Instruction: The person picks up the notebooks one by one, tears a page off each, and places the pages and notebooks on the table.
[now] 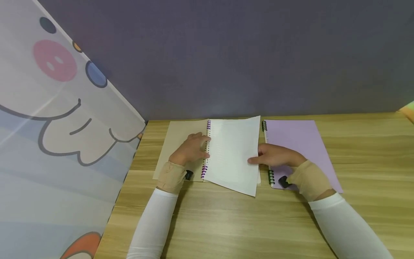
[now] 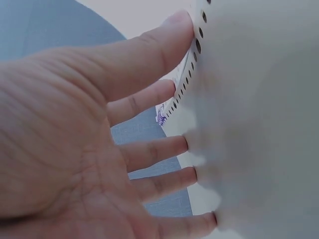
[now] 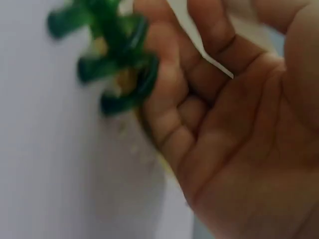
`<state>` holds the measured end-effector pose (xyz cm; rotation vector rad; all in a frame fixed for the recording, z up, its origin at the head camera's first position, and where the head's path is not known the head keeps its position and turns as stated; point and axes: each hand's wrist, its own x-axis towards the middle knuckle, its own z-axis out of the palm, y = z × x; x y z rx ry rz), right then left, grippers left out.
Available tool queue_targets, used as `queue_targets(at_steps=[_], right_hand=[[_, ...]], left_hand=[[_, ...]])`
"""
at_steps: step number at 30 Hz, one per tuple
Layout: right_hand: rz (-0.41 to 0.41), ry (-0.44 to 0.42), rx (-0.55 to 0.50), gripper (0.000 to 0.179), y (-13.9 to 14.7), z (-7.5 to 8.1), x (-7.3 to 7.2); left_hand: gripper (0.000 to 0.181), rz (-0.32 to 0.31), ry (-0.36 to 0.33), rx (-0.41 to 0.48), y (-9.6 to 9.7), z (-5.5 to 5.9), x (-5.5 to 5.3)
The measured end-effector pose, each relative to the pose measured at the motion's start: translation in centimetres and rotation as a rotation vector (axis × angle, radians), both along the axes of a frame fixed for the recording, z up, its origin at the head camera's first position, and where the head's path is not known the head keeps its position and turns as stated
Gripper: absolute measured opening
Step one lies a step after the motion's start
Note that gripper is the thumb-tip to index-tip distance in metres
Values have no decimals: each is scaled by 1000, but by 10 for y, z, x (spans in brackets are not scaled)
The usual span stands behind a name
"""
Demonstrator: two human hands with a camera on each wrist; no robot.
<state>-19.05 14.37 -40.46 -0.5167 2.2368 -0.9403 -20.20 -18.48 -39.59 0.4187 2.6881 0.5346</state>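
A spiral notebook with purple rings (image 1: 204, 172) lies opened out on the table, its beige cover (image 1: 178, 131) to the left. My left hand (image 1: 191, 148) is at its spine, fingers spread fairly straight. In the left wrist view the thumb and fingertips touch along the punched holes (image 2: 185, 82). My right hand (image 1: 279, 155) pinches the right edge of a white page (image 1: 233, 154), thumb on top and fingers beneath. That page is bowed, with its lower right corner raised. The right fingers look curled in the right wrist view, beside blurred green rings (image 3: 117, 64).
A second spiral notebook with a light purple cover (image 1: 295, 138) lies under my right forearm, its green rings facing the first notebook. Behind the wooden table (image 1: 226, 223) rises a dark grey panel (image 1: 245, 57). A cartoon-printed sheet (image 1: 64, 126) borders the left side.
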Motion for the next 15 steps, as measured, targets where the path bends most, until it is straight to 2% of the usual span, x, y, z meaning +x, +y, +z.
queue_targets(at_steps=[3,8,15], right_hand=[[21,27,34,46,-4,4,4],[69,21,64,46,-4,9,9],[90,-28,81,45,-3,13,12]], left_hand=[[68,7,4,-1,0,0,0],[68,7,13,-5,0,-1,-1],[68,-5,13,-13,-1,-2,-4]])
